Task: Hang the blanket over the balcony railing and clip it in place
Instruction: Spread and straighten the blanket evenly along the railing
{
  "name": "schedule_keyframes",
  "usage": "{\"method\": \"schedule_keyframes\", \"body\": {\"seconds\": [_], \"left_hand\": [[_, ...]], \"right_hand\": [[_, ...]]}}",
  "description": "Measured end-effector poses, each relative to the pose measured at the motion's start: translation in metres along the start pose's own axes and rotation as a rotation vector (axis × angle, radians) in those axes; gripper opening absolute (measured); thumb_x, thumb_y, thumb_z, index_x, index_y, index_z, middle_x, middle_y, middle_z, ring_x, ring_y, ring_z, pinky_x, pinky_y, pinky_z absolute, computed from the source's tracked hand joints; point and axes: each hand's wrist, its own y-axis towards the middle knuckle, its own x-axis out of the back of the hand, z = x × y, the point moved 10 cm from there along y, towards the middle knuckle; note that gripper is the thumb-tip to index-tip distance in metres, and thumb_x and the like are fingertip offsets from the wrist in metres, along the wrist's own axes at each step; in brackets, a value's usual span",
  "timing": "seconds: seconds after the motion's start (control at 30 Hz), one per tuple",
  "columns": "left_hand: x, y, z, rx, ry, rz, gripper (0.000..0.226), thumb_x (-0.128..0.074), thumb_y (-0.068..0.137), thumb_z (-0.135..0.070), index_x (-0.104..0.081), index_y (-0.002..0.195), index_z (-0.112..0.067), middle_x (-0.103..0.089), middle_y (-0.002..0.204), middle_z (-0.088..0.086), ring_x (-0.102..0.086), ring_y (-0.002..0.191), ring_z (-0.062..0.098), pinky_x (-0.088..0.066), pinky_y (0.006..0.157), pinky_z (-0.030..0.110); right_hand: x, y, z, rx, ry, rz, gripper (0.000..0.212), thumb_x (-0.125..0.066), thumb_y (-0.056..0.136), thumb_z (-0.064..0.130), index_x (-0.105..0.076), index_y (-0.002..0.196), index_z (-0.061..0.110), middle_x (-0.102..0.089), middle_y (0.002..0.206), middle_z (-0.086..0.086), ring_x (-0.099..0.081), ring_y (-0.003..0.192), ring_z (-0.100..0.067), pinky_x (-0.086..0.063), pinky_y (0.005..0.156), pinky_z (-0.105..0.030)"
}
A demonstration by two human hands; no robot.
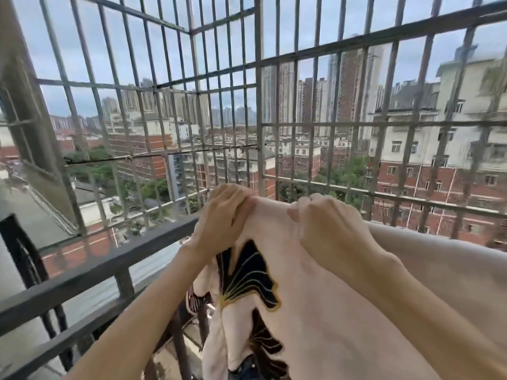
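Gripping the raised top edge of a pale pink, leaf-printed blanket (pixel 315 311), fingers curled round the cloth: left hand (pixel 222 212) at 11 o'clock of the fold, right hand (pixel 326 223) at 1 o'clock. Spread from centre frame down to 5 o'clock, meeting the dark balcony railing (pixel 96 267) running in from 8 o'clock. Beyond, at 12 o'clock, a metal grille (pixel 258 105).

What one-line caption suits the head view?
A left hand and right hand grip a cream blanket at the balcony railing, city towers beyond the security bars.
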Motion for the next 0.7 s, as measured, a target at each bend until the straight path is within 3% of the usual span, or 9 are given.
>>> {"method": "schedule_keyframes", "body": {"seconds": [0.1,0.23,0.37,0.47,0.57,0.63,0.7], "left_hand": [[0.003,0.005,0.007,-0.065,-0.123,0.039,0.020,-0.055,0.099,-0.020,-0.067,0.111,-0.009,-0.068,0.105,0.001,-0.059,0.102,0.014,-0.046,0.093,0.026],[0.005,0.014,0.007,-0.112,-0.313,0.032,0.017,-0.065,0.092,-0.018,-0.072,0.104,-0.008,-0.071,0.099,-0.003,-0.063,0.093,0.006,-0.047,0.087,0.015],[0.005,0.019,0.018,-0.001,-0.499,0.075,0.019,-0.068,0.086,-0.029,-0.076,0.096,-0.015,-0.071,0.091,-0.009,-0.065,0.085,0.003,-0.051,0.078,0.018],[0.000,0.021,0.030,0.146,-0.590,0.145,0.007,-0.076,0.081,-0.027,-0.078,0.086,-0.023,-0.072,0.084,-0.009,-0.067,0.078,0.013,-0.055,0.072,0.034],[0.000,0.028,0.030,0.202,-0.708,0.182,0.003,-0.080,0.077,-0.013,-0.079,0.079,-0.014,-0.075,0.077,-0.004,-0.072,0.076,0.016,-0.060,0.074,0.039],[0.003,0.035,0.023,0.136,-0.695,0.211,0.007,-0.080,0.076,-0.006,-0.078,0.078,-0.012,-0.075,0.075,-0.005,-0.072,0.078,0.011,-0.060,0.079,0.032],[0.002,0.040,0.017,0.051,-0.601,0.268,0.010,-0.078,0.078,-0.007,-0.075,0.078,-0.016,-0.072,0.074,-0.012,-0.069,0.077,0.003,-0.054,0.077,0.021]], "right_hand": [[0.002,0.000,-0.006,-0.041,0.075,-0.021,0.023,-0.046,0.100,0.030,-0.067,0.096,0.022,-0.063,0.092,0.004,-0.063,0.085,-0.019,-0.050,0.072,-0.034],[0.005,-0.005,-0.011,-0.096,0.102,-0.057,0.030,-0.048,0.099,0.037,-0.048,0.069,0.035,-0.053,0.073,0.015,-0.051,0.069,-0.005,-0.038,0.059,-0.028],[0.006,-0.001,-0.010,-0.151,0.094,-0.036,0.032,-0.047,0.098,0.040,-0.053,0.068,0.029,-0.050,0.067,0.019,-0.046,0.062,0.003,-0.034,0.056,-0.020],[0.006,0.001,-0.011,-0.188,0.131,-0.022,0.038,-0.051,0.098,0.038,-0.050,0.061,0.025,-0.052,0.060,0.013,-0.048,0.057,-0.001,-0.036,0.055,-0.024],[0.007,0.000,-0.010,-0.210,0.104,-0.027,0.033,-0.054,0.096,0.037,-0.059,0.067,0.022,-0.055,0.058,0.011,-0.052,0.056,-0.002,-0.040,0.055,-0.022],[0.010,0.003,-0.005,-0.196,0.061,-0.072,0.022,-0.057,0.095,0.034,-0.070,0.087,0.018,-0.067,0.080,0.009,-0.062,0.073,-0.007,-0.048,0.067,-0.028],[0.009,0.011,0.007,-0.133,0.052,-0.095,0.019,-0.063,0.092,0.031,-0.072,0.102,0.017,-0.068,0.096,0.005,-0.061,0.081,-0.012,-0.047,0.073,-0.027]]}}
